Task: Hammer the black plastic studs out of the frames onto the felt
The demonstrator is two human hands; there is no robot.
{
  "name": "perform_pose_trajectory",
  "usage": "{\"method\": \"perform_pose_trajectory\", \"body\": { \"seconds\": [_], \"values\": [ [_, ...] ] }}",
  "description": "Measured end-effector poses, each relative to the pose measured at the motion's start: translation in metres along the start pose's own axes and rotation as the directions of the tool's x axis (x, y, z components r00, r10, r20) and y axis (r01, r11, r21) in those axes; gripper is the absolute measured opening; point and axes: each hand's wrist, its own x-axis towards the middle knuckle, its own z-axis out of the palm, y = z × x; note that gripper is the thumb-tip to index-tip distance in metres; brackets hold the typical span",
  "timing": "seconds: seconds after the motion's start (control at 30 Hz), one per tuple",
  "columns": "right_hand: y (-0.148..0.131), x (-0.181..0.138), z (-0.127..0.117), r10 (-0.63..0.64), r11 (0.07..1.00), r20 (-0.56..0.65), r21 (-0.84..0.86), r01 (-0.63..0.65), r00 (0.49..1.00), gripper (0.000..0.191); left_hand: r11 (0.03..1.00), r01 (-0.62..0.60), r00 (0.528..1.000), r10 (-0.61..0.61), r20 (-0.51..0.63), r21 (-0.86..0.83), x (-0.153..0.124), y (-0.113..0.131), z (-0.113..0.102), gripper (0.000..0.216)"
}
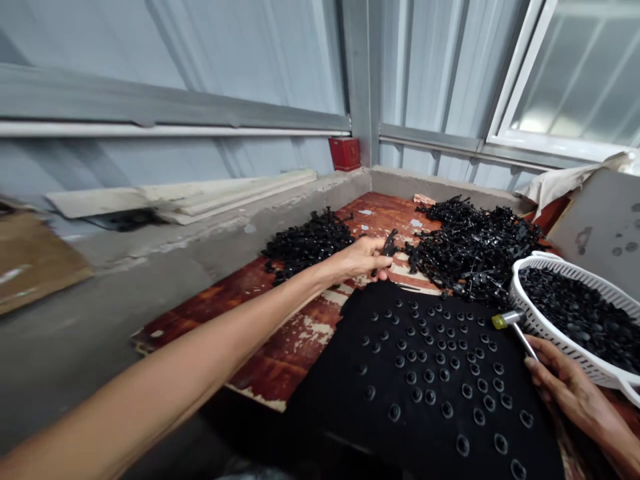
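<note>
My left hand (367, 259) reaches across the table, its fingers closed on small black plastic parts (391, 244) whose exact kind I cannot make out. In my right hand (575, 387) is a small hammer (513, 321) with a metal head and a yellow tip, held by its thin handle. The hammer's head hangs over the right edge of a black mat (340, 400). Several small round black pieces (429, 376) with clear rims stand spread in loose rows on that mat, below both hands.
Two heaps of black plastic parts lie on the worn red-brown table (240, 313): a smaller heap (310, 241) at left, a larger heap (475, 247) at right. A white basket (555, 333) holds black round pieces. Behind are a concrete ledge (240, 230) and a red box (345, 154).
</note>
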Motion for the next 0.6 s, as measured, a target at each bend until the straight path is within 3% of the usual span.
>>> {"method": "perform_pose_trajectory", "body": {
  "seconds": [0.1,0.2,0.27,0.37,0.4,0.43,0.5,0.6],
  "values": [
    [-0.016,-0.005,-0.006,-0.079,0.994,-0.079,-0.076,0.073,0.994,0.045,0.875,0.155,0.987,-0.159,0.03,-0.458,-0.042,0.018,-0.002,0.033],
    [-0.046,-0.026,-0.01,-0.134,0.99,-0.157,-0.069,0.124,0.978,0.045,0.737,0.172,0.983,-0.167,0.07,-0.653,-0.082,0.039,0.009,0.04],
    [-0.069,-0.051,-0.002,-0.056,0.996,-0.137,0.059,0.065,0.989,0.042,0.673,0.169,0.985,-0.135,0.106,-0.72,-0.102,0.054,0.024,0.044],
    [-0.1,-0.091,0.03,0.07,0.921,0.024,0.383,-0.073,0.997,0.032,0.626,0.109,0.994,-0.052,0.098,-0.772,-0.124,0.076,0.056,0.041],
    [-0.107,-0.101,0.045,0.06,0.894,0.132,0.434,-0.112,0.989,0.033,0.625,0.086,0.996,-0.033,0.085,-0.776,-0.13,0.084,0.068,0.036],
    [-0.113,-0.109,0.061,0.007,0.87,0.154,0.486,-0.082,0.988,0.036,0.628,0.068,0.997,-0.024,0.069,-0.775,-0.136,0.09,0.079,0.032],
    [-0.118,-0.118,0.09,-0.114,0.804,0.117,0.594,0.022,0.987,0.04,0.648,0.037,0.999,-0.019,0.032,-0.761,-0.148,0.101,0.1,0.024],
    [-0.115,-0.124,0.12,-0.154,0.727,0.067,0.683,0.067,0.986,0.038,0.71,-0.024,0.999,-0.007,-0.042,-0.704,-0.167,0.108,0.125,0.013]
  ]
}}
